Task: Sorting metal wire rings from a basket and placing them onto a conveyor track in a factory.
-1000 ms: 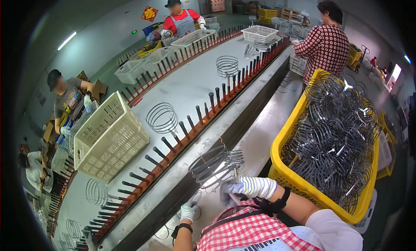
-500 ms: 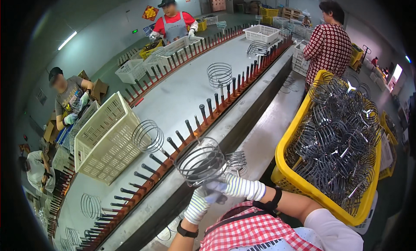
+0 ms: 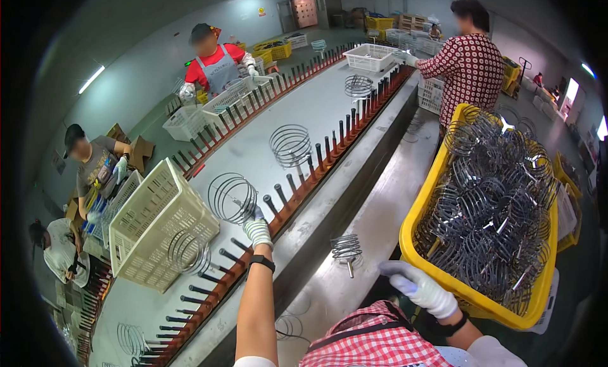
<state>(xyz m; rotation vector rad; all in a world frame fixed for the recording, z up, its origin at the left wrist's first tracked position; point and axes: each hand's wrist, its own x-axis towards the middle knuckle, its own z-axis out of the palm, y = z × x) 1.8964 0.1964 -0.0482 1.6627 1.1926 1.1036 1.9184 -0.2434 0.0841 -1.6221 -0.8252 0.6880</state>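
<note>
My left hand (image 3: 257,231), in a striped glove, reaches out over the row of black-topped pegs. Its fingers are closed at the base of a dark wire coil (image 3: 232,196), whose loops stand above the peg row. Whether the coil's base sits on a peg is hidden by the glove. My right hand (image 3: 418,288), also gloved, is open with its fingers stretched out to the left, beside the yellow crate (image 3: 408,231). A smaller wire coil with a bright metal stem (image 3: 350,267) lies on the metal ledge between my hands.
Rows of pegs (image 3: 278,202) edge the long grey table, with several wire coils (image 3: 290,145) standing along them. A cream basket (image 3: 161,240) stands on the left. Wire coils (image 3: 494,202) heap the yellow crate. Several co-workers stand around, one in a patterned top (image 3: 475,69) at far right.
My hands, together at the wire coil before, have parted. The left carried the coil forward and left to the pegs; the right drew back toward the yellow crate. Coils on the pegs have shifted leftward.
</note>
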